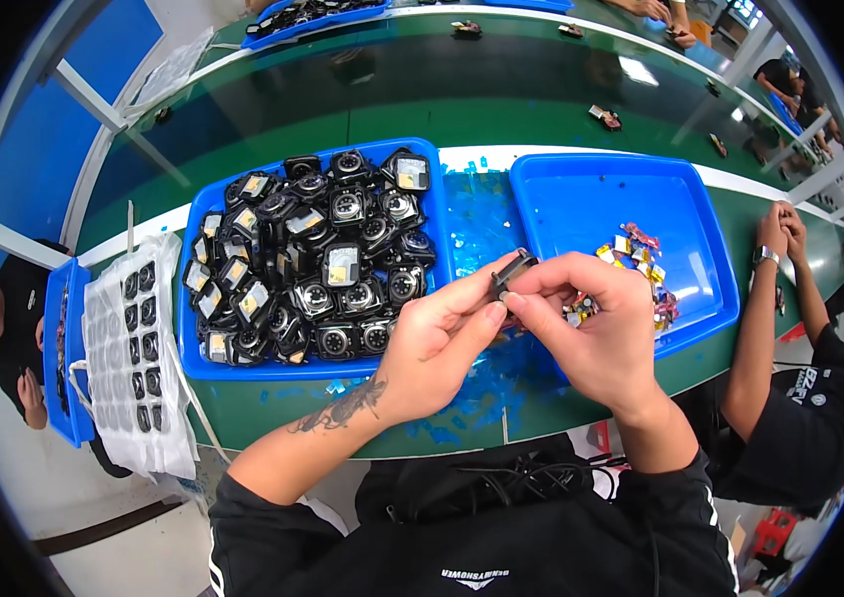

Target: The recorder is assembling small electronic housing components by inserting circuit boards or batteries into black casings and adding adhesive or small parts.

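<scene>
Above the gap between two blue trays, my left hand [442, 343] grips a small black smartwatch case [514, 273], tilted on edge. My right hand [596, 323] pinches the same case from the other side, thumb and finger at its lower edge. The face of the case is turned from view, and my fingers cover part of it. To the left, a blue tray [189, 350] is heaped with black smartwatch cases [347, 209], some showing round sensor backs, others pale inner plates. Small yellow, silver and dark red parts [641, 261] lie in the right blue tray [725, 284], partly behind my right hand.
Blue film scraps [476, 224] litter the green bench between the trays. At the left stands a white moulded tray [108, 328] with rows of watch pieces. A green conveyor belt [392, 85] beyond carries scattered parts. Co-workers sit at the right [790, 428] and left [14, 348].
</scene>
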A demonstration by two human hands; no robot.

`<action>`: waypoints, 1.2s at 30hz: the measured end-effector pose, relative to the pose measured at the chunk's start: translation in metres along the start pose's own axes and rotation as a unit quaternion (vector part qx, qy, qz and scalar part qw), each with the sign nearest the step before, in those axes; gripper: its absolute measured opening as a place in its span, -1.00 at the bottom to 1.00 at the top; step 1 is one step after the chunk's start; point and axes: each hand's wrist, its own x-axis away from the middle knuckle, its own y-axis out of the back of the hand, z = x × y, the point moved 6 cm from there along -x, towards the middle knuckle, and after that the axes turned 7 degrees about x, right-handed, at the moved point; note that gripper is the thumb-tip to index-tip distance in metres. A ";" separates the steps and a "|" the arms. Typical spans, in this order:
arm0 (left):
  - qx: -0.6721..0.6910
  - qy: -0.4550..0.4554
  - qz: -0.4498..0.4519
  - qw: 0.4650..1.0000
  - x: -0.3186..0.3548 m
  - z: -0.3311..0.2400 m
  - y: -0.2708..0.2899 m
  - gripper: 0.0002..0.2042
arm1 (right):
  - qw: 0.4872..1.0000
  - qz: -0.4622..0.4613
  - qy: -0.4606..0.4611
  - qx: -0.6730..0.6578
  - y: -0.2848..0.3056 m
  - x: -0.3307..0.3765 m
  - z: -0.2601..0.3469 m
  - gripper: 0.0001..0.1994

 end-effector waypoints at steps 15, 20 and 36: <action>-0.016 -0.051 -0.033 0.998 0.001 -0.004 -0.005 -0.62 | 0.996 -0.041 0.057 0.049 0.006 -0.007 0.006 -0.67; 0.100 -0.036 -0.108 0.988 -0.006 0.001 0.006 -0.64 | 0.992 0.004 -0.059 -0.112 0.005 0.002 -0.018 -0.68; -0.396 -0.183 0.005 0.900 0.003 -0.039 -0.005 -0.69 | 0.965 0.095 -0.085 -0.227 0.010 0.022 -0.019 -0.91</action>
